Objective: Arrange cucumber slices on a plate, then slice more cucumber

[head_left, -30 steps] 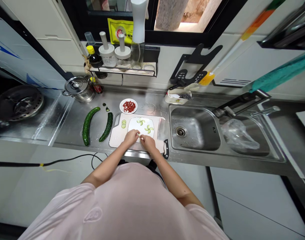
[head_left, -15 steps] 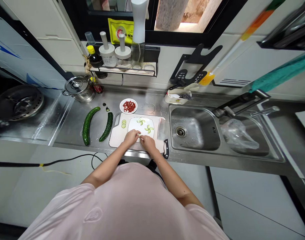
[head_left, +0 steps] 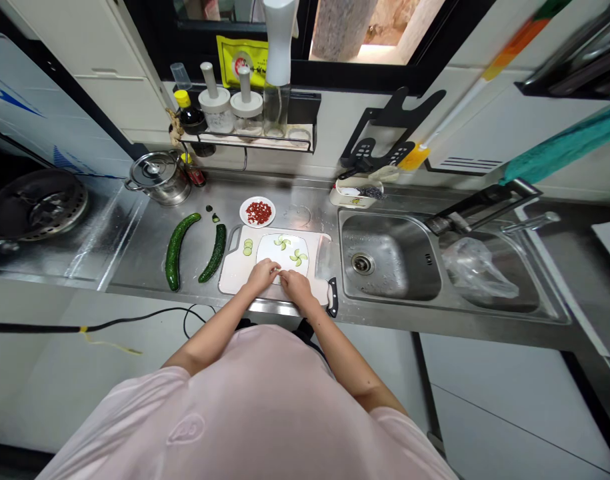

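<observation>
Working fingertip to fingertip just below the middle of the frame, with the left hand (head_left: pixel 261 272) and right hand (head_left: pixel 295 285) curling in low over the near edge of a white plate (head_left: pixel 266 251). Seeing fingers bent and mostly drawn in on both, tips close together, but honestly not making out for sure any small piece pinched between them. Probably calling for a super light touch here, pinching by the edges and not squashing, given such thin, likely slippery green slivers. Sitting higher on that same plate, toward center frame: an upper pinwheel (head_left: pixel 283 245) and a right-hand pinwheel (head_left: pixel 299 258), both fanning out from a middle point, so handy for matching angle and spacing. Judging by the tight fit, worth lifting knuckles well away from both when shifting a hand, and avoiding any tugging at the plate, resting as-is on the cutting board (head_left: pixel 232 275). Waiting left of the plate, within easy reach of the left fingers: a short row of cucumber slices (head_left: pixel 247 247). Also minding the knife handle (head_left: pixel 333 297), lying near the right wrist at the board's lower right corner, so going easy on any sideways elbow or wrist swings.
</observation>
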{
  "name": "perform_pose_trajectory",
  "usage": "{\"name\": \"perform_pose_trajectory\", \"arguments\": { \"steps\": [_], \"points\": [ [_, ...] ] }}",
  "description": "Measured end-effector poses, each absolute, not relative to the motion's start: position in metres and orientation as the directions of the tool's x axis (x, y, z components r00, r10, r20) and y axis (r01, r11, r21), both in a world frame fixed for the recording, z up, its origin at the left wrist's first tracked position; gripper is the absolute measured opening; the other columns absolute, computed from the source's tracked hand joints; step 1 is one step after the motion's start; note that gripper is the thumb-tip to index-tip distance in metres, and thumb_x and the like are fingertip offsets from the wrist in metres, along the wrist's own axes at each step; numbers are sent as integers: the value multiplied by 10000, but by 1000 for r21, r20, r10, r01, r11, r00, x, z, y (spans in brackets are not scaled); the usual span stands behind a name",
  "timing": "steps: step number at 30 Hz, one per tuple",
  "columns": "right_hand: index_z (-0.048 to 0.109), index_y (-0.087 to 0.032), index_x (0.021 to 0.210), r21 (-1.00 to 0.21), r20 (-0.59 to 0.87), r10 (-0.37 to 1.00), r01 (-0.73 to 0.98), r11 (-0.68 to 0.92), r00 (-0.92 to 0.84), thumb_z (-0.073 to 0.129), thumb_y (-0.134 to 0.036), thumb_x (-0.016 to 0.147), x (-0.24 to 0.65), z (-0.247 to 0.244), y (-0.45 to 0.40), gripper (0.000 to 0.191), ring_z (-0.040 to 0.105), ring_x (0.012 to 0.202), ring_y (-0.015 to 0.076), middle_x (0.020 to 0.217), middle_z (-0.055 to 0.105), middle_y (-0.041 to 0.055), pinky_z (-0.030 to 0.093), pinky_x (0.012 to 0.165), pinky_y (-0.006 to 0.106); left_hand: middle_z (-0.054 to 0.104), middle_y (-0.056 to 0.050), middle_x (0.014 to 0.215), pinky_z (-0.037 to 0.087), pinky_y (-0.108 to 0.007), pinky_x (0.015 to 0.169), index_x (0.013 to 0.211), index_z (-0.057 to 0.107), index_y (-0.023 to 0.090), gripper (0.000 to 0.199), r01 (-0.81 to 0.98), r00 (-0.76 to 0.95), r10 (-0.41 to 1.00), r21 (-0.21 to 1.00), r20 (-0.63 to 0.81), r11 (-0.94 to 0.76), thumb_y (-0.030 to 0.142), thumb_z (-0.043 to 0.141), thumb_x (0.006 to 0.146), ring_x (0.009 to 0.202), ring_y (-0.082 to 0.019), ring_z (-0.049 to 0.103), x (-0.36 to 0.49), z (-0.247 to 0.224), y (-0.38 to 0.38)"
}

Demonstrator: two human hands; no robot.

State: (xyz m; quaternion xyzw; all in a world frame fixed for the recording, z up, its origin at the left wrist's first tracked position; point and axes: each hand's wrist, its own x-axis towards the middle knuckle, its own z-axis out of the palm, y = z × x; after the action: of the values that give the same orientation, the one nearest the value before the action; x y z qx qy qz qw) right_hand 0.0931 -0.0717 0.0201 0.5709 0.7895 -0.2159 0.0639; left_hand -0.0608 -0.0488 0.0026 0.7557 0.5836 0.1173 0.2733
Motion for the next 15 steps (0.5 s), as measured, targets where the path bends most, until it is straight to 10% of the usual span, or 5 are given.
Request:
{"name": "perform_pose_trajectory", "arguments": {
  "steps": [15],
  "points": [
    [581,-241,1157,-237,-342,878,935,265,-335,255,-332,982,91,23,-73,382,581,892,179,982,620,78,389,740,266,575,-37,879,412,-251,768,1011,660,204,208,818,295,949,544,-114,-189,199,540,842,845,-150,541,-60,5,-51]
  ]
}}
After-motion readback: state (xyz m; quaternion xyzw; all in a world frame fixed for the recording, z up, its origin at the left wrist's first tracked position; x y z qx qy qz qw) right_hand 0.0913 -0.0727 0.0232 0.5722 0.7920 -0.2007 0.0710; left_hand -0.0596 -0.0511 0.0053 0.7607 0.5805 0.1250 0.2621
